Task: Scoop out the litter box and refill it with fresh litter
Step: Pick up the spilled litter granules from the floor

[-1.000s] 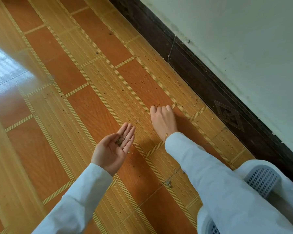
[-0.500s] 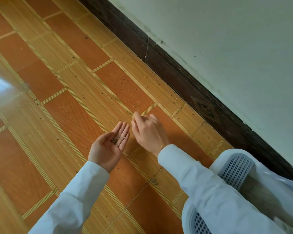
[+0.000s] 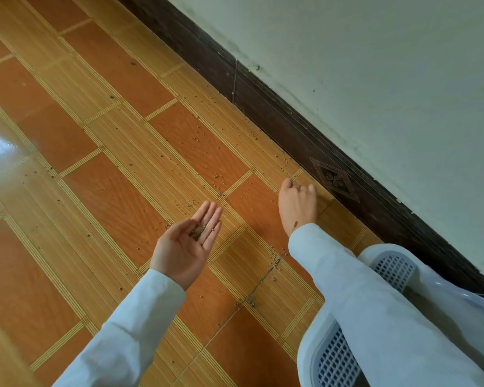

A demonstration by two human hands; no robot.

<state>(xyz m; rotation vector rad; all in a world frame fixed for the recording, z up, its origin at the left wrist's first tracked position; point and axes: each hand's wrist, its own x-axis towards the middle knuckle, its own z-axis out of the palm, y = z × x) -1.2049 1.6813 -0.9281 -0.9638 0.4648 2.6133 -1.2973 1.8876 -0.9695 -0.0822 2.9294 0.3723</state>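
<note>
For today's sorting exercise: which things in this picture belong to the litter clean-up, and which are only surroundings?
Belongs to the job:
- left hand, palm up, cupping gathered litter grains
- right hand, fingers down on the floor by the skirting
- scattered litter grains
- white litter box

Only surroundings:
- tiled floor
- dark skirting board
- wall

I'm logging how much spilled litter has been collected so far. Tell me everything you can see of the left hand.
The left hand is held palm up above the tiled floor, fingers straight and together, slightly cupped. A small heap of dark litter grains lies at the base of the fingers, with a few single grains farther along them. A pale sleeve covers the wrist and forearm. Nothing but the grains touches the hand; it is apart from the right hand.
</note>
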